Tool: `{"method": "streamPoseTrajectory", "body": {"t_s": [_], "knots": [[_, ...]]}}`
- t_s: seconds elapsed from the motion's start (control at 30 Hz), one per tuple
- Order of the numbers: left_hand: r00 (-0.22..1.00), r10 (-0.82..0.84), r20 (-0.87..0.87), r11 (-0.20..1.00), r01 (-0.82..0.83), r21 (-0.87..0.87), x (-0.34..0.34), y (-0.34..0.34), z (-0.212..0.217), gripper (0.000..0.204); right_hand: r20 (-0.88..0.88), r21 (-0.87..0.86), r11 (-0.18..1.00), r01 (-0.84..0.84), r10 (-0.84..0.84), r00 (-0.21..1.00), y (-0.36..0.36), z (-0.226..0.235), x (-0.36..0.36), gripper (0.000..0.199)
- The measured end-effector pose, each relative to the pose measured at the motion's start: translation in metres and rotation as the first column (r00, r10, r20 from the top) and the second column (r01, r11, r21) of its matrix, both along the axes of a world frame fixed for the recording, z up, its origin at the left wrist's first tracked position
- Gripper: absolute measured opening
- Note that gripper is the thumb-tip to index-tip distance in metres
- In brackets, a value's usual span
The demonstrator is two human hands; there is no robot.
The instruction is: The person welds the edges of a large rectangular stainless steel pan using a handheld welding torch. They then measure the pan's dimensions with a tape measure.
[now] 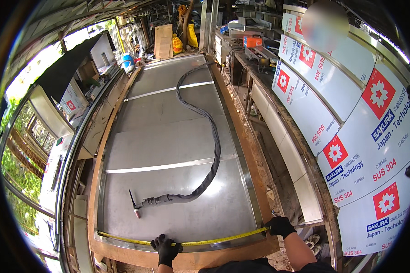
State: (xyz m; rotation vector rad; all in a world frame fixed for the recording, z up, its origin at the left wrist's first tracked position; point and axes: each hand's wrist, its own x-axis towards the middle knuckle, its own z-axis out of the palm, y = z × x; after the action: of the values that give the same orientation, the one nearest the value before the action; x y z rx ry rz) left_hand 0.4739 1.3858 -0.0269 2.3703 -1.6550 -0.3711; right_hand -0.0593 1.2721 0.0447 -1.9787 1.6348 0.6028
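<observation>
both gloved, spread wide: left hand pressing yellow tape measure flat on the steel sheet, right hand pinching its far end.

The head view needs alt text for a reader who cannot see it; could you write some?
Two black-gloved hands, left hand and right hand, stretch a yellow tape measure across the near edge of a long steel sheet. A welding torch with its black hose lies on the sheet.

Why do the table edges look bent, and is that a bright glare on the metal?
Head view: the fisheye lens bows straight lines near the rim, so the steel sheet and tape measure curve; daylight glares off the sheet beside the hose; the corners are black; a blurred patch sits top right; both gloved hands, left hand and right hand, are sharp.
</observation>
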Motion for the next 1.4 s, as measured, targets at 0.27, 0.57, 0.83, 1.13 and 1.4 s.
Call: {"method": "streamPoseTrajectory", "body": {"t_s": [0.27,0.57,0.83,1.13,1.4], "knots": [[0.999,0.009,-0.035,0.998,-0.007,0.061,0.001,-0.002,-0.001,0.04,-0.022,-0.059,0.998,0.001,-0.002,1.0,0.001,0.0,0.001,0.051],[0.999,0.01,-0.049,0.995,-0.005,0.1,0.002,-0.003,-0.001,0.041,-0.015,0.0,1.0,-0.014,0.014,1.0,-0.001,-0.006,-0.002,0.048],[1.0,-0.01,-0.012,0.997,0.011,0.079,0.0,-0.001,-0.001,0.041,-0.018,-0.019,1.0,-0.016,0.016,1.0,0.003,-0.006,-0.003,0.046],[1.0,-0.008,-0.027,0.996,0.01,0.085,0.004,0.0,-0.005,0.042,-0.002,-0.045,0.999,-0.022,0.022,1.0,0.003,-0.004,-0.002,0.043],[1.0,-0.019,-0.003,0.994,0.019,0.105,0.001,-0.002,0.001,0.041,-0.04,-0.031,0.999,-0.012,0.011,0.999,0.002,-0.003,0.0,0.044]]}}
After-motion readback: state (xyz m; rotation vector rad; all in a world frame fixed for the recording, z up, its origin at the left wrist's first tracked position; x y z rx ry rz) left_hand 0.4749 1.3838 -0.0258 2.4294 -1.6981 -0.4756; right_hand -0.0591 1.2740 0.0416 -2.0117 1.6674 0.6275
